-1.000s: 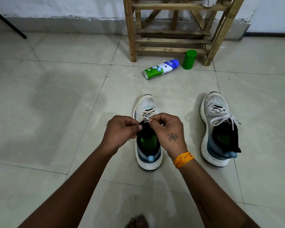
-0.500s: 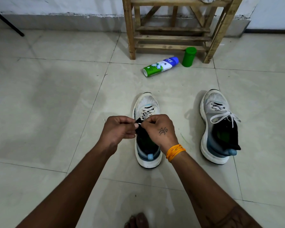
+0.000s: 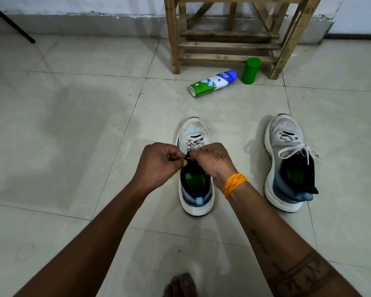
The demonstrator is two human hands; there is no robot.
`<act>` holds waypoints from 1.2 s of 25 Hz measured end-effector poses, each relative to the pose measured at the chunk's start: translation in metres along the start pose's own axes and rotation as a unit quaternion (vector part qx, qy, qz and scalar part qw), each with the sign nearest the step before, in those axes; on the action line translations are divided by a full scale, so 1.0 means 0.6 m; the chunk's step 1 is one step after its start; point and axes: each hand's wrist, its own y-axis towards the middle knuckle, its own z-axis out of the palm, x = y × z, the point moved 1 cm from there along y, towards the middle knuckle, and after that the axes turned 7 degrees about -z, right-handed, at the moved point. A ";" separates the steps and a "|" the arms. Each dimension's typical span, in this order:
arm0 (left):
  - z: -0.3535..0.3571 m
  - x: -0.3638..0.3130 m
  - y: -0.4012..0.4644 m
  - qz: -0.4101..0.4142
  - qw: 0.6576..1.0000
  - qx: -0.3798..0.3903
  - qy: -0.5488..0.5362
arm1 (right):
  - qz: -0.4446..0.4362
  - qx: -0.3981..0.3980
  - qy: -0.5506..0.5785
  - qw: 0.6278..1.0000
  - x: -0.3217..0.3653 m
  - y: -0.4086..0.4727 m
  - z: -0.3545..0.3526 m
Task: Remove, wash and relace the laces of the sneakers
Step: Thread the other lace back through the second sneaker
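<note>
Wooden rack [image 3: 229,37], spray can [image 3: 213,83] lying nr green cap [image 3: 250,70].

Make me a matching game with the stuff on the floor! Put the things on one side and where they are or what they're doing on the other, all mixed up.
Things:
1. spray can
2. green cap
3. right-side sneaker
4. sneaker between the hands

States:
A. standing upright by the wooden rack's leg
B. its lace is being pinched by both hands
C. lying on its side
D. untouched, lace ends hanging loose

Pairs: 1-C, 2-A, 3-D, 4-B
</note>
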 end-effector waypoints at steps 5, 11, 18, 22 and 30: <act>0.011 -0.002 -0.007 -0.035 0.998 -0.025 -0.054 | 0.013 0.019 0.024 0.999 -0.001 0.005 0.002; 0.004 0.009 0.004 -0.068 0.991 0.002 -0.118 | -0.002 0.024 0.033 0.999 -0.007 -0.001 0.017; 0.000 0.015 0.017 -0.065 0.990 0.039 -0.118 | -0.032 0.033 0.044 0.998 -0.009 -0.004 0.007; 0.000 0.022 0.025 -0.058 0.993 0.019 -0.101 | -0.245 -0.182 -0.171 0.937 -0.023 -0.036 0.023; -0.001 0.060 0.020 -0.156 0.958 0.000 -0.240 | -0.277 -0.203 -0.214 0.914 -0.082 -0.061 -0.003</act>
